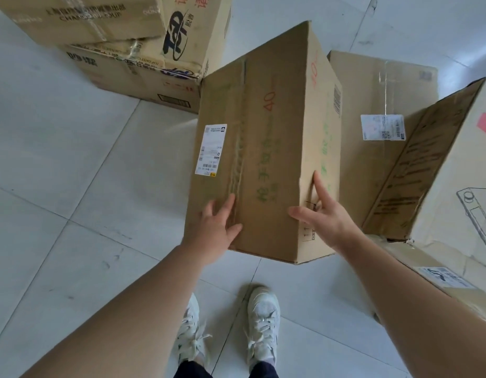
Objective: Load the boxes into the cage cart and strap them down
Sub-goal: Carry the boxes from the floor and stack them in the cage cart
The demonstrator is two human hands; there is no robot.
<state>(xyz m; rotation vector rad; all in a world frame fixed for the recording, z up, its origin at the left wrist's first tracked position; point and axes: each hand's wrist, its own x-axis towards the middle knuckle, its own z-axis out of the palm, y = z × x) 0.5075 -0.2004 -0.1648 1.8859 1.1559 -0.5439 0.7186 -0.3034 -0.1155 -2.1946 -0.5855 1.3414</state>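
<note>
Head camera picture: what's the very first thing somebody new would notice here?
The tall cardboard box in the middle grabs the eye, with its red 40s and a white shipping label on the top face. The left hand and right hand touch its near end with straight fingers. After that come the stacked TOP-logo boxes at the upper left and the white sneakers at the bottom.

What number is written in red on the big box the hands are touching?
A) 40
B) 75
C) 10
A: a red 40 is scrawled on the face of the cardboard box that the left hand and right hand touch with straight fingers.
</note>
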